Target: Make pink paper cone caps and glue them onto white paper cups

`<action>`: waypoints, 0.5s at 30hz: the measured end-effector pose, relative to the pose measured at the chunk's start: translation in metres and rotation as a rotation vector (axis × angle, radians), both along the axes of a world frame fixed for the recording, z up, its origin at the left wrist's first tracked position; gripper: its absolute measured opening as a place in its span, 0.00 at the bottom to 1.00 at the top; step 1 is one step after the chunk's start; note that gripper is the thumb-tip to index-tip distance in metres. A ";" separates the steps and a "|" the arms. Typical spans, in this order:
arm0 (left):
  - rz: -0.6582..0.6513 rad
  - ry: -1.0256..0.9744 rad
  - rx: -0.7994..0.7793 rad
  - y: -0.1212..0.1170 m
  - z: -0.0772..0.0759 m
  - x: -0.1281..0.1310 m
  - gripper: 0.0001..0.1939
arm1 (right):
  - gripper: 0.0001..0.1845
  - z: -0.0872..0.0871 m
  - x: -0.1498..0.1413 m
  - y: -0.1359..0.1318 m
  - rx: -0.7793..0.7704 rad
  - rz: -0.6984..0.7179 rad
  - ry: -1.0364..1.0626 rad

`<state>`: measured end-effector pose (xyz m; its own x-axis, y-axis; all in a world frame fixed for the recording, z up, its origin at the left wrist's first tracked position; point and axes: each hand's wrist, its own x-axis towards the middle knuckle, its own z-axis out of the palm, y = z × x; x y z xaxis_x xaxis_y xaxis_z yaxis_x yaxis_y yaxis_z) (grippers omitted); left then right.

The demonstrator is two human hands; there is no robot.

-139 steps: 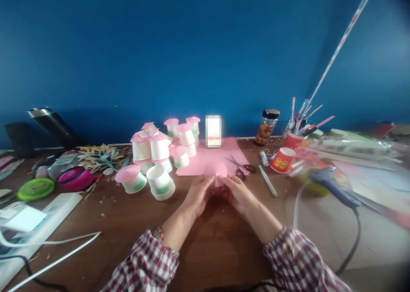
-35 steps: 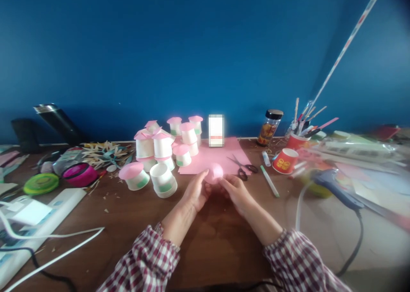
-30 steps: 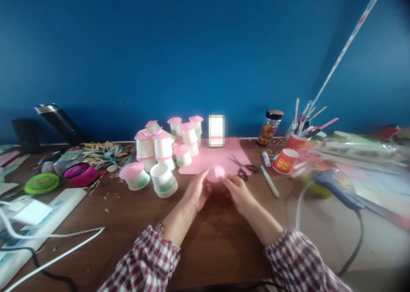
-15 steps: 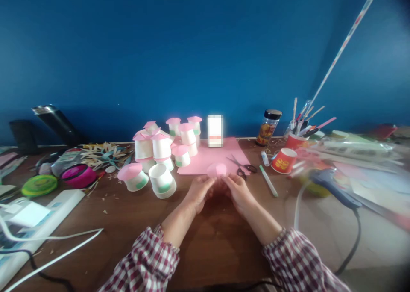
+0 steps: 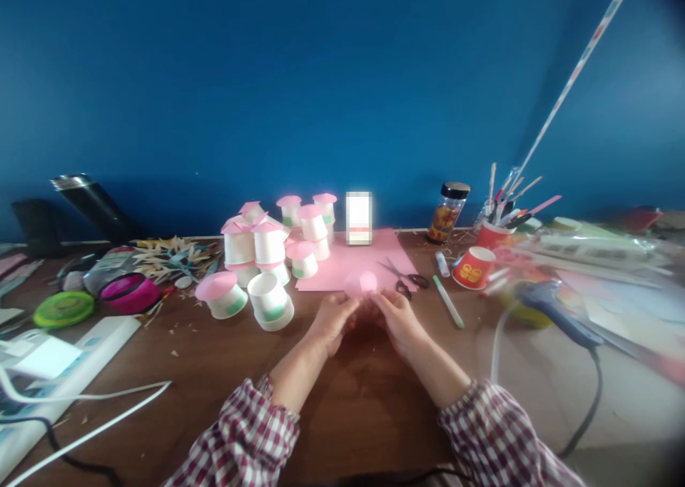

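Between my two hands is a small round piece of pink paper point(image 5: 362, 282), held up over the table by its near edge. My left hand point(image 5: 336, 317) pinches it from the left, thumb on top. From the right, my right hand point(image 5: 394, 314) grips the same edge, its thumb close to the left one. The lower fingers of both hands are partly hidden. Just beyond lies a larger pink paper sheet point(image 5: 337, 277), with black-handled scissors point(image 5: 404, 279) on its right corner. To the left stand several white paper cups with pink paper tops point(image 5: 270, 243).
Nearer are an uncovered white cup point(image 5: 268, 298) and a pink-topped cup point(image 5: 222, 294). A green-capped pen point(image 5: 448, 301), a glue stick point(image 5: 442, 264), a red paper cup point(image 5: 474, 268) and a glue gun point(image 5: 561, 309) lie right. A power strip point(image 5: 101, 355) with white cables is at left.
The round pink paper has shifted or bent very slightly between my fingers. Both hands keep their grip in nearly the same place.
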<state>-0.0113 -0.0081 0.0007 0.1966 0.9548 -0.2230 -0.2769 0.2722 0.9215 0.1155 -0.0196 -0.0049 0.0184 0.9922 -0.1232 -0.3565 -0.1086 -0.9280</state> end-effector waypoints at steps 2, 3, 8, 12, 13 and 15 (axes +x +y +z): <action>0.006 -0.004 -0.012 -0.001 0.003 0.001 0.13 | 0.20 0.000 0.000 0.000 0.009 0.001 0.008; 0.012 -0.010 -0.019 -0.002 0.005 0.001 0.12 | 0.20 0.000 0.000 0.000 0.008 -0.002 0.011; 0.085 -0.088 -0.106 -0.004 0.015 0.001 0.10 | 0.20 0.002 0.000 0.000 -0.001 -0.028 -0.006; 0.134 -0.144 -0.103 -0.003 0.018 0.000 0.09 | 0.19 0.004 0.000 -0.001 -0.010 -0.033 -0.034; 0.133 -0.150 -0.097 -0.002 0.018 0.000 0.10 | 0.19 0.004 -0.001 -0.001 -0.012 -0.031 -0.038; 0.122 -0.155 -0.096 -0.002 0.018 0.000 0.11 | 0.19 0.004 -0.001 -0.002 -0.011 -0.028 -0.043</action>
<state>-0.0117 -0.0103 0.0182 0.1203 0.9495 -0.2899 -0.4496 0.3124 0.8368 0.1148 -0.0211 -0.0006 0.0521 0.9898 -0.1324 -0.3194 -0.1091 -0.9413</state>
